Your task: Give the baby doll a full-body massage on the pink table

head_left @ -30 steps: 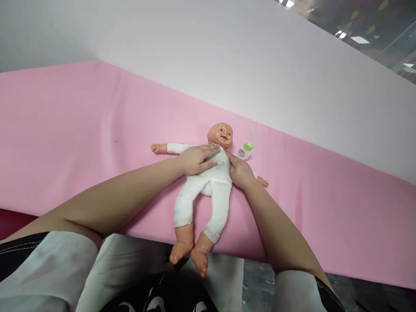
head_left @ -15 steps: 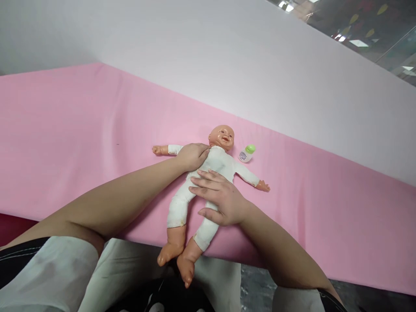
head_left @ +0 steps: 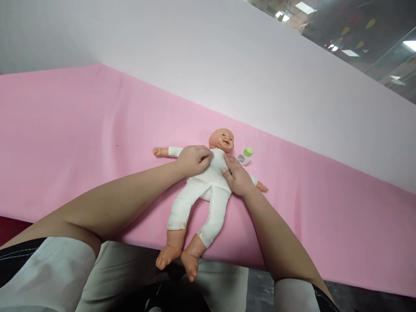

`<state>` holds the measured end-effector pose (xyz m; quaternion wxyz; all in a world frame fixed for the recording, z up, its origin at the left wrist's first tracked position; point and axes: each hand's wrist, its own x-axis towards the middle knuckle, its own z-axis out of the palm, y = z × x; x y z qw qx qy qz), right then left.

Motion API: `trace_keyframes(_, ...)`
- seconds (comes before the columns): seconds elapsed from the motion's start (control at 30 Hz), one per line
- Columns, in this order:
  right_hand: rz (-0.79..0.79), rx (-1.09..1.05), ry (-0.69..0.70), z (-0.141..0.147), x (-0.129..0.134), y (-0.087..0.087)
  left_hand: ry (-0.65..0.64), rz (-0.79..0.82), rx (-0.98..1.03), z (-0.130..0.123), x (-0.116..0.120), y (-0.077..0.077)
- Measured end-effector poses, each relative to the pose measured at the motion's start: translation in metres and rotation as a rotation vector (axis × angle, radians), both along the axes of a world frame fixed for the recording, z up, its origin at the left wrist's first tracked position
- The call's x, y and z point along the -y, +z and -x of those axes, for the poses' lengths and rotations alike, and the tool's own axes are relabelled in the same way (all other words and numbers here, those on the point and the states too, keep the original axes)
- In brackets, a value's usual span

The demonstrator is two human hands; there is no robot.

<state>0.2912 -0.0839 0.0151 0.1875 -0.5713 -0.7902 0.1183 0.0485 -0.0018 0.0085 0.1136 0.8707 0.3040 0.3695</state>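
A bald baby doll (head_left: 215, 173) with a white cloth body lies on its back, head away from me, its feet hanging over the near edge. Across its upper chest and shoulder on the left rests my left hand (head_left: 194, 160), its fingers curled against the cloth. My right hand (head_left: 239, 175) lies on the right side of the chest, fingers extended and thumb apart, covering part of the doll's arm. Just beyond those fingers is a small clear bottle (head_left: 245, 157) with a green cap and a printed label.
A pink cloth (head_left: 65, 143) covers the surface under the doll. A pale wall (head_left: 208, 56) rises behind it, with a glass pane (head_left: 357, 39) at upper right. My legs are below the near edge.
My right hand has moved up from the doll's hips to the right side of its chest. The fingers of my left hand have curled more. The doll's leg on the right has shifted right.
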Motion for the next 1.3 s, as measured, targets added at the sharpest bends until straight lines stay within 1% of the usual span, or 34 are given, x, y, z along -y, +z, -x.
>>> trace_keyframes(0.07,-0.039,-0.016,-0.075,0.000,-0.001,-0.003,-0.123,-0.040,0.021,-0.001,0.015,0.006)
trace_keyframes(0.1,-0.053,-0.014,-0.107,0.000,-0.001,-0.003,-0.206,-0.033,0.014,-0.002,0.024,0.009)
trace_keyframes(0.2,-0.059,0.030,-0.195,0.002,-0.001,0.000,-0.484,0.039,-0.017,-0.005,0.051,0.020)
trace_keyframes(0.27,-0.050,0.071,-0.235,0.003,-0.001,0.003,-0.649,0.078,-0.072,-0.008,0.064,0.026)
trace_keyframes(0.33,-0.036,0.100,-0.251,0.002,-0.002,0.005,-0.742,0.088,-0.143,-0.011,0.069,0.028)
trace_keyframes(0.37,-0.029,0.111,-0.252,0.001,-0.003,0.005,-0.745,0.084,-0.181,-0.011,0.068,0.028)
trace_keyframes(0.4,-0.021,0.119,-0.252,0.000,-0.003,0.006,-0.717,0.079,-0.217,-0.012,0.065,0.027)
trace_keyframes(0.53,-0.007,0.120,-0.242,-0.003,-0.003,0.006,-0.507,0.072,-0.333,-0.010,0.041,0.018)
trace_keyframes(0.7,-0.026,0.094,-0.228,-0.003,-0.002,0.006,-0.329,0.056,-0.336,-0.002,0.009,0.007)
trace_keyframes(0.87,-0.048,0.051,-0.204,-0.003,-0.004,0.004,-0.091,0.115,-0.327,0.004,-0.003,0.006)
trace_keyframes(0.97,-0.123,0.004,-0.179,0.000,0.000,0.004,0.052,0.135,-0.346,0.005,-0.005,0.006)
trace_keyframes(1.0,-0.154,-0.013,-0.137,0.004,0.004,0.005,0.080,0.134,-0.351,0.005,-0.006,0.005)
trace_keyframes(1.03,-0.184,-0.033,-0.067,0.008,0.009,0.007,0.097,0.132,-0.352,0.005,-0.006,0.005)
trace_keyframes(1.07,-0.211,-0.056,0.026,0.014,0.015,0.009,0.103,0.129,-0.350,0.005,-0.007,0.005)
trace_keyframes(1.13,-0.250,-0.111,0.256,0.028,0.029,0.015,0.099,0.126,-0.342,0.005,-0.008,0.004)
trace_keyframes(1.2,-0.237,-0.146,0.461,0.043,0.042,0.019,0.096,0.126,-0.332,0.005,-0.008,0.004)
trace_keyframes(1.27,-0.205,-0.137,0.585,0.054,0.049,0.021,0.094,0.129,-0.323,0.005,-0.007,0.004)
trace_keyframes(1.3,-0.188,-0.120,0.608,0.056,0.050,0.021,0.094,0.133,-0.318,0.004,-0.007,0.004)
